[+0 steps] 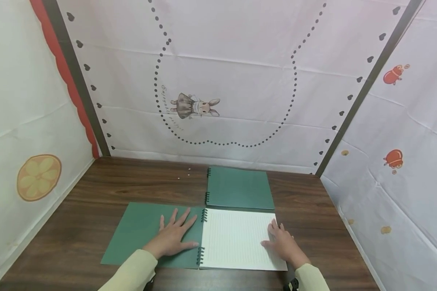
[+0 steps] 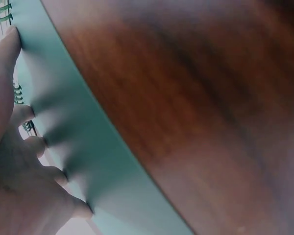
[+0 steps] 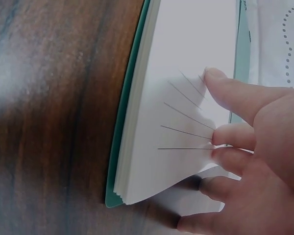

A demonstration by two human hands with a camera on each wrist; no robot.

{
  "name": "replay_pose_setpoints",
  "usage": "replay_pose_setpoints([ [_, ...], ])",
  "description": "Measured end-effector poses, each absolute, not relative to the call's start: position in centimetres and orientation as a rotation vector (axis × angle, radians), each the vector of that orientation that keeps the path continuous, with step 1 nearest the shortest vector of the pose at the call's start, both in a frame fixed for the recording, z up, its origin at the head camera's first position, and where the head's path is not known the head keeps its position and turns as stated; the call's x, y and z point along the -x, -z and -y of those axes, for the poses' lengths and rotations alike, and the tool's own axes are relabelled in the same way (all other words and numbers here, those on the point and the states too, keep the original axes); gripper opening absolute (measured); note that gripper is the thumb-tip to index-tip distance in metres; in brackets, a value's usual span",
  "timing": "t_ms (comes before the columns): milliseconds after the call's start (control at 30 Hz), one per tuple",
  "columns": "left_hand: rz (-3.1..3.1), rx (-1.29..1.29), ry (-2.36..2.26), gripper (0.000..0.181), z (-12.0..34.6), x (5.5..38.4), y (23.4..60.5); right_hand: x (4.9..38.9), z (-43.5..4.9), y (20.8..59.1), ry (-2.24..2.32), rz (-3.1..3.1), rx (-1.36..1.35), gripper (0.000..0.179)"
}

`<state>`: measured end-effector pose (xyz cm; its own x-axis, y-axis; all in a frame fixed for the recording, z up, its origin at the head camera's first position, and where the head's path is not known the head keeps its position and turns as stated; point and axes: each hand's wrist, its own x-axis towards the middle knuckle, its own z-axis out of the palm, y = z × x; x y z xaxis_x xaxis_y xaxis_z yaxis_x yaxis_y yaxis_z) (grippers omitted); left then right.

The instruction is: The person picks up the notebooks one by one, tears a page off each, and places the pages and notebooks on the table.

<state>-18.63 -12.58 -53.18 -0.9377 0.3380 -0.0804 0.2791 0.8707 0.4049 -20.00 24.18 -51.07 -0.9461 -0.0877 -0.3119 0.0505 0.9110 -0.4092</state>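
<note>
Left hand: fingers spread wide and straight, laid on the green cover of the open notebook; nothing is gripped.
Right hand: loosely bent, thumb and fingertips rested at the outer edge of the lined page; no pinch is shown.
Open notebook: placed on the desk, on the near side of the closed notebook.
Page-edge risk: a crease could be made if fingertips were pushed inward; several sheets might be caught together by a thick pinch.
Spiral-binding risk: holes might be torn by a hard pull.

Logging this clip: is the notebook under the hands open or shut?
Open: its green cover lies left of the coils, its lined page exposed right.
</note>
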Motion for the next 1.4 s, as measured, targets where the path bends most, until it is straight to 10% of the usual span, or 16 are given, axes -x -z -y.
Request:
replay_pose_setpoints([
  [1400,-2.904,-0.472,-0.577,0.088,12.6,18.4,54.1,21.9,-17.1,50.1,0.797,-2.857,0.314,0.070],
])
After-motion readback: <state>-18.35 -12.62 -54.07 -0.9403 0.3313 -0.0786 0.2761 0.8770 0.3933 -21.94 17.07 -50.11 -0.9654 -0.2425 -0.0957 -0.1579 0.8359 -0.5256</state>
